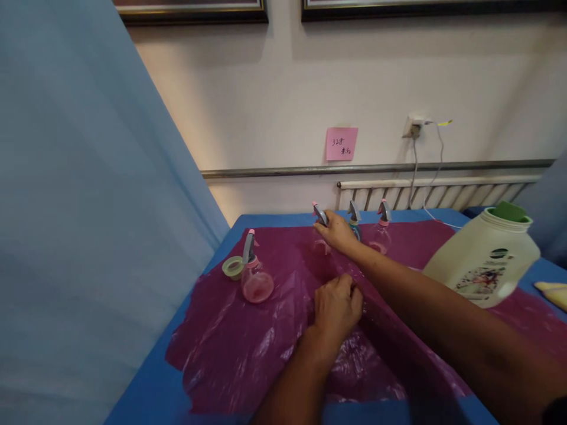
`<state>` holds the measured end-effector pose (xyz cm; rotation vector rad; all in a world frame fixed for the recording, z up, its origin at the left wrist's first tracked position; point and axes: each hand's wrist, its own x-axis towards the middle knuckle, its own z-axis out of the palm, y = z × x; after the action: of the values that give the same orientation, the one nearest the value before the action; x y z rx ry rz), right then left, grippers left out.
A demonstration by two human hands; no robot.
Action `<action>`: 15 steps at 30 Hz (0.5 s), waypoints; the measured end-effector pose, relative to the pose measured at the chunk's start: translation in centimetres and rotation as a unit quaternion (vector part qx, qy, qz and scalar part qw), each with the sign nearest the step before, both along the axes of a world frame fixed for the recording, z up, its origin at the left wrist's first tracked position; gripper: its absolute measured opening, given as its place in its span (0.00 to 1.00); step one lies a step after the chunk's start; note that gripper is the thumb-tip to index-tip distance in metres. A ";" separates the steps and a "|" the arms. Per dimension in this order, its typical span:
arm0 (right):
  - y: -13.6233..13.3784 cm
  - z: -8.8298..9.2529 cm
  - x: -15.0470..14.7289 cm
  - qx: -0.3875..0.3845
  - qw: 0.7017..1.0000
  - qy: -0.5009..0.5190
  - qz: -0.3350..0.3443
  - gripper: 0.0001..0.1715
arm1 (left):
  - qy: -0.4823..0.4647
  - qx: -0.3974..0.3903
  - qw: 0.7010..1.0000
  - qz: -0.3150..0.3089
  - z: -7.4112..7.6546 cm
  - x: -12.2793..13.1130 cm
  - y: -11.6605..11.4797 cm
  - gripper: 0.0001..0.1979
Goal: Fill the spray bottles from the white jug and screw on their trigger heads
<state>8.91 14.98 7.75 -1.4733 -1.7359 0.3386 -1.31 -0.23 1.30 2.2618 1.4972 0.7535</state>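
My right hand (340, 233) is closed around the grey and pink head of a clear spray bottle (321, 245), which stands toward the back of the purple plastic sheet (239, 354). Nearer to me, my left hand (337, 304) has its fingers curled in on the sheet, which rises in a fold beside them. Off to the left stands another spray bottle (257, 286) with pink liquid, tilted in view, and a pale green cap (233, 268) lies by it. Behind my right wrist are a blue-tinted spray bottle (354, 221) and a clear one (381, 233).
A large cream jug (482, 260) with green at its mouth leans on the right, past my right forearm. A yellow item (553, 293) lies at the far right. Blue curtain (110, 236) hangs at left; a radiator (443, 192) and plugged-in cables run behind the blue-covered table (150, 389).
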 end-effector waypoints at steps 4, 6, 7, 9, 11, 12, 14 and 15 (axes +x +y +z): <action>-4.5 0.4 3.0 0.025 0.999 0.014 0.013 0.17 | -0.151 0.118 0.981 0.034 0.2 -0.2 0.3 0.02; -7.1 0.0 4.7 0.045 0.997 0.056 0.019 0.26 | -0.204 0.178 0.962 0.047 0.4 -0.2 0.3 0.12; -8.5 -0.3 5.4 0.053 0.995 0.078 0.021 0.30 | -0.215 0.193 0.956 0.047 0.5 -0.1 0.3 0.19; -10.8 -1.2 6.3 0.059 0.991 0.120 0.021 0.36 | -0.209 0.182 0.960 0.032 0.5 0.2 0.2 0.30; -12.6 -2.1 6.7 0.052 0.989 0.141 0.011 0.39 | -0.181 0.133 0.974 0.008 0.3 0.6 -0.2 0.35; -13.3 -2.6 6.8 0.048 0.989 0.143 0.002 0.39 | -0.165 0.104 0.981 -0.001 0.2 0.8 -0.3 0.34; -14.4 -3.4 6.7 0.047 0.989 0.140 -0.015 0.40 | -0.142 0.058 0.988 -0.012 0.0 1.2 -0.6 0.28; -14.7 -3.8 6.7 0.050 0.989 0.141 -0.021 0.39 | -0.138 0.043 0.989 -0.015 0.0 1.3 -0.7 0.25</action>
<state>15.56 0.30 3.99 -1.3193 -1.4737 0.4105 -0.01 -0.92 1.26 2.1297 1.3205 1.0914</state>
